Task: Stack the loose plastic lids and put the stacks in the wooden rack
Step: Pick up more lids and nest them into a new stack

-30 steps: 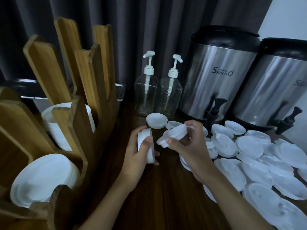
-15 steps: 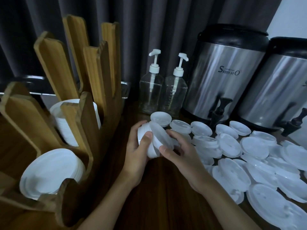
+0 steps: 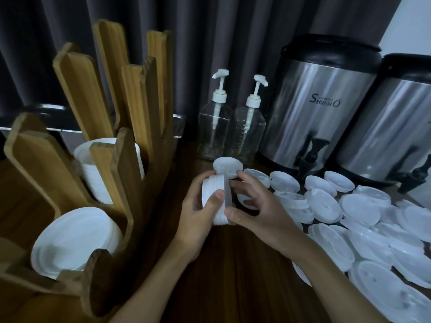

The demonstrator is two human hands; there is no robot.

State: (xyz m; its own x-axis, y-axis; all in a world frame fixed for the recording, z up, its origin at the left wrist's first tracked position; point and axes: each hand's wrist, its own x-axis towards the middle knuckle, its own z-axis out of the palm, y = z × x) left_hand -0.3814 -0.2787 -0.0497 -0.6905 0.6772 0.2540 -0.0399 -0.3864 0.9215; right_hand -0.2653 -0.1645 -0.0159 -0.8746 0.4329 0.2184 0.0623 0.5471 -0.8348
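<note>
The light was dim, so the rims in the held stack of lids (image 3: 211,188) ran together and could not be counted. The left part of the wooden rack (image 3: 126,183) was cut off by the frame edge, as was the farther right of the two steel dispensers (image 3: 391,127) beside its neighbour (image 3: 319,108). A lid under the right hand (image 3: 258,213) was mostly hidden by the fingers. The stack stood on edge above the dark table (image 3: 233,276), between both hands and just right of the rack. The left hand (image 3: 198,215) gripped it from the left, with the thumb laid across the rims and the fingers curled round the back. The right hand closed on its right face, with the thumb at the lower rim and the forefinger at the upper rim. One single lid (image 3: 227,166) lay flat just behind the stack. The loose lids (image 3: 359,206) spread in overlapping heaps to the right of the hands, reaching the foot of the dispensers. In the rack, the front slot held a leaning row of lids (image 3: 72,241). The slot behind held a second row (image 3: 93,169), blurred and partly screened by the slats. Two clear pump bottles (image 3: 213,131) stood side by side at the back, before a dark curtain (image 3: 210,31). Whether they held any liquid was hard to make out.
</note>
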